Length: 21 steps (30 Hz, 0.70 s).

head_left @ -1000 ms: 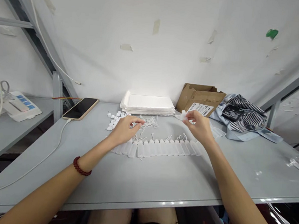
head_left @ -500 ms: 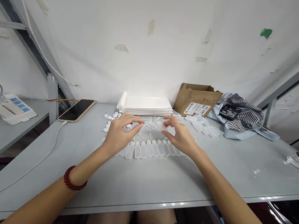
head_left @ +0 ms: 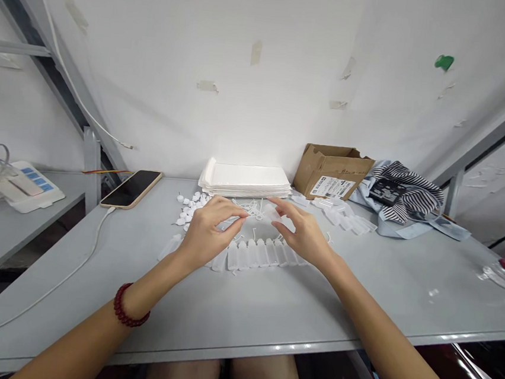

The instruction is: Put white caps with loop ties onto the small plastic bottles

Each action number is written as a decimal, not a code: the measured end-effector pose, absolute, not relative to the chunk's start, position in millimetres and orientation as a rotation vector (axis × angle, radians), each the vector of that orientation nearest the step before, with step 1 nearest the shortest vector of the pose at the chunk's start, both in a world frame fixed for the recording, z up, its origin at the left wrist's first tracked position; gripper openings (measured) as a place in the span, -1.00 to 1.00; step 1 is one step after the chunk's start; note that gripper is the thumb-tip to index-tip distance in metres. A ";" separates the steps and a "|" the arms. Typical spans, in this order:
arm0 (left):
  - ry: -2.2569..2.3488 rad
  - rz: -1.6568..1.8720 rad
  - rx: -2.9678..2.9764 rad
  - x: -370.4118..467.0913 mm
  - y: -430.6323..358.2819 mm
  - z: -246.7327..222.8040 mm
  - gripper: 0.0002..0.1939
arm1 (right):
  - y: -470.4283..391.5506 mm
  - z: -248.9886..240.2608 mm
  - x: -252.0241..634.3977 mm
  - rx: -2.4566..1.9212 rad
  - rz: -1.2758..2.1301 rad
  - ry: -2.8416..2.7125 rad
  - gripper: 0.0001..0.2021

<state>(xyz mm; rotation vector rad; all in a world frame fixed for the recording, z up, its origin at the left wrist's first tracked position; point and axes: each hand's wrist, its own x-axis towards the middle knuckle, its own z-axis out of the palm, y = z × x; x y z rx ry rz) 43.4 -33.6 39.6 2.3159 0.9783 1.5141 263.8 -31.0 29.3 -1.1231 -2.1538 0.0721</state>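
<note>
Clear plastic: one small bottle (head_left: 270, 212), blurred and see-through, at the fingertips of the right hand (head_left: 302, 229), above the middle of the table (head_left: 267, 310). Clock read from that bottle, 12 toward the wall.

Right hand: thumb and forefinger curved, parted by about the bottle's breadth, the bottle seemingly held between them. Left hand (head_left: 209, 228), at 8: thumb and forefinger tips nearly together; whether they pinch anything, cannot tell. Dark red bead bracelet (head_left: 127, 307) on the left wrist.

Just beyond the fingertips, 10 to 11: loose tangle of white strings (head_left: 256, 209). At 6, near: row of bottles (head_left: 257, 255), laid side by side, white stringy ends poking out at the tops; the left hand covers part of the row. At 9, behind the left hand: heap of white caps (head_left: 192, 204). At 2 to 3: scatter of loose bottles (head_left: 350, 218), lying flat, overlapping.

Farther out. At 11, against the wall (head_left: 182, 40): stack of white packets (head_left: 247, 180). At 1: cardboard box (head_left: 332, 170), top open, printed label in front. At 2: crumpled striped and pale-blue cloth (head_left: 412, 199), beside the box. At 9, well apart: phone (head_left: 131, 188), screen dark, white cable (head_left: 95, 246) plugged in.
</note>
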 end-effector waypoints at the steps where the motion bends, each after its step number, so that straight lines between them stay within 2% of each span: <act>1: 0.968 1.520 2.321 43.6 -33.1 39.0 -0.84 | -30.7 29.0 263.7 -1.108 0.057 -2.151 -0.56; 17: 0.867 1.532 2.389 44.1 -37.2 41.7 -0.85 | -28.3 25.3 261.9 -1.027 0.079 -2.080 -0.71; 19: 0.824 1.475 2.394 44.3 -40.5 43.4 -0.80 | -29.8 27.5 260.8 -1.053 0.174 -2.012 -0.72; 21: 0.799 1.416 2.421 44.9 -43.4 44.2 -0.65 | -32.6 32.0 259.4 -1.098 0.385 -1.881 -0.72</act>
